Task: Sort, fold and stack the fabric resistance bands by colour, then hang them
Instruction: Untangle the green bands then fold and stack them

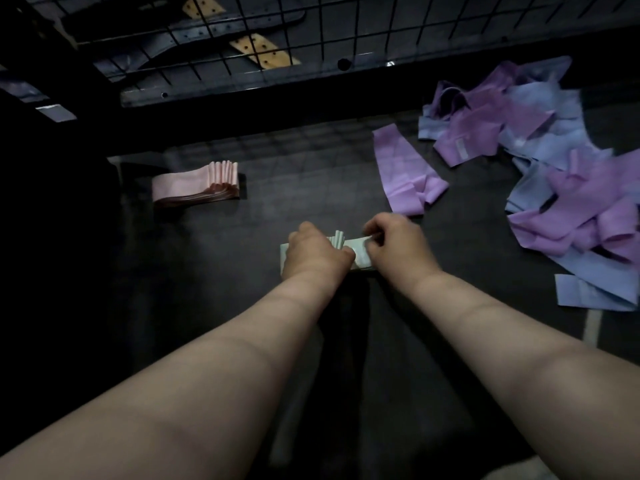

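- A stack of folded pink fabric bands (195, 185) lies at the far left of the dark bench (277, 188), well apart from both hands. That colour looks finished.
- The left hand (313, 252) covers the left end of a stack of folded pale-green fabric bands (360, 252) near the bench's middle. Its fingers curl over the far edge, gripping it.
- The right hand (398, 247) holds the same stack's right end, its curled fingers pinching the top layers. A few folds stand up between the two hands.
- The step in hand seems to be squaring up the green pile.
- Further right a loose purple fabric band (401, 168) lies flat, and beyond it sits a tangled heap of purple and blue fabric bands (554, 168), unsorted.
- The next move probably calls for letting go gently so the folds stay put, then reaching right for the purple band.
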Demonstrator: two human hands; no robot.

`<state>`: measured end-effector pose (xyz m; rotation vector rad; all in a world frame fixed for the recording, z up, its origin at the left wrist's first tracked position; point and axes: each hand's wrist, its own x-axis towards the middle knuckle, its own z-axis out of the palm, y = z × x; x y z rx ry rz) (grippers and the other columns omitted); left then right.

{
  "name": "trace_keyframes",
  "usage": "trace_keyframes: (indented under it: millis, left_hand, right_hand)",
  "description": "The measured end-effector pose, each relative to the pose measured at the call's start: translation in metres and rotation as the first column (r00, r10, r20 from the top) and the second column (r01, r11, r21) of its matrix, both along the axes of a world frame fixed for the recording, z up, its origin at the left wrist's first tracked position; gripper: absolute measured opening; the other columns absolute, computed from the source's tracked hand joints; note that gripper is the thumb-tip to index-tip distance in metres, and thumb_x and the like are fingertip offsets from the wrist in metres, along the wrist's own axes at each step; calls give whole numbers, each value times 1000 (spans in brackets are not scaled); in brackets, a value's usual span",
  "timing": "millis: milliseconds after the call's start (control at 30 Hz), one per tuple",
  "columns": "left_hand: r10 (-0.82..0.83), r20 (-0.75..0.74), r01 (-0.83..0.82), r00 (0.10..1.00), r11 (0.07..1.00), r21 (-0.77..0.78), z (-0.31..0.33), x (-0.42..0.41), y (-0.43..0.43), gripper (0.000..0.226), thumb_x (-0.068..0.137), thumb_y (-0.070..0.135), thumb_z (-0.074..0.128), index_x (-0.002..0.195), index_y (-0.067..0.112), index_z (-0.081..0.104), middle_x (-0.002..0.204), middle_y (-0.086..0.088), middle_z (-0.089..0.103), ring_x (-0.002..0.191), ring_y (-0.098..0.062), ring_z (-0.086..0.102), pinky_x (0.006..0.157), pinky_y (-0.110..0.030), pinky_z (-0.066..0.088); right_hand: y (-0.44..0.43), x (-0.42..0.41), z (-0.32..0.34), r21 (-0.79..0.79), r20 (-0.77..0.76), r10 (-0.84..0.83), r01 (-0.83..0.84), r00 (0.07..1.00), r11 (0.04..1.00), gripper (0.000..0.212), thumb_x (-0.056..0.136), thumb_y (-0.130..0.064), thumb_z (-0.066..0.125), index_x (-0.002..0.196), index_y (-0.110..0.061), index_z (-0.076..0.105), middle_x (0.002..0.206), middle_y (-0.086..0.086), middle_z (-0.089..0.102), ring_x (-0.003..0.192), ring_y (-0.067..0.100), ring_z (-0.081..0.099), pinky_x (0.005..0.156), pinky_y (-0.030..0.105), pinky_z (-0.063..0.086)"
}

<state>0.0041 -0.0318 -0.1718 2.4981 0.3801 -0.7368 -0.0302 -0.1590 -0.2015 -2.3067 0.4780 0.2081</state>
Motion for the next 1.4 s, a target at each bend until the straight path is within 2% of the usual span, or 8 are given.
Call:
trace_keyframes:
  millis: [100,267,467,633,733,933,1200,1400]
  left_hand:
    - [-2,18,1,1000,999,38,0,-3,-6,59,79,40,73,124,13,48,131,-8,47,121,-30,51,92,-38,46]
    - [-93,39,90,995,993,73,1,-8,-22,60,79,48,72,124,17,47,131,-6,44,118,-31,54,91,-40,47]
    - [-160,-18,161,987,984,73,2,-12,-33,70,82,69,56,125,14,53,131,-13,45,119,-36,50,98,-38,42]
    - [7,18,-5,1000,995,-99,10,-2,-18,34,94,20,42,118,7,63,128,-17,60,118,-36,53,92,-32,41]
    - [13,1,-13,1000,991,-135,12,0,-9,37,88,16,52,123,14,63,128,-9,63,120,-28,57,96,-28,43]
    - [-1,-77,-19,997,964,-265,-2,6,2,32,63,19,53,91,23,67,107,-7,71,98,-29,68,91,-45,56]
    - [30,-108,-70,994,918,-390,-3,7,12,25,66,5,51,72,26,62,89,0,74,87,-21,71,87,-44,58]
    - [33,58,-12,998,943,-333,0,7,30,37,62,12,48,86,31,69,87,13,73,90,-15,68,87,-41,57]
  right_hand:
    - [-13,-9,-2,-234,-30,-56,47,998,971,17,78,-19,73,93,-21,66,115,5,46,110,26,43,98,34,40]
    - [-12,-15,-15,26,-63,-50,52,997,998,18,80,-8,73,81,-20,59,102,4,45,80,16,48,82,24,43]
    - [-18,-12,-24,157,-139,-52,73,989,985,22,82,5,56,91,-5,73,106,9,53,80,14,54,79,16,38]
    - [-29,-7,-13,340,-197,-48,114,979,934,21,81,-4,56,87,-4,77,91,12,71,81,17,63,71,23,47]
    - [-21,-8,-17,242,-250,-25,87,968,966,16,79,-30,76,75,-18,67,99,15,59,73,13,57,70,24,47]
    - [8,-11,-5,-30,-295,-116,112,949,993,81,60,-74,73,111,-13,58,128,3,42,119,27,52,104,38,43]
    - [28,-7,6,-59,-370,-213,206,904,977,101,61,-75,73,133,-8,49,137,9,36,133,31,41,110,40,36]
    - [32,-8,0,-104,-333,-259,238,906,966,73,67,-59,77,122,-15,60,141,2,29,133,26,33,112,39,28]
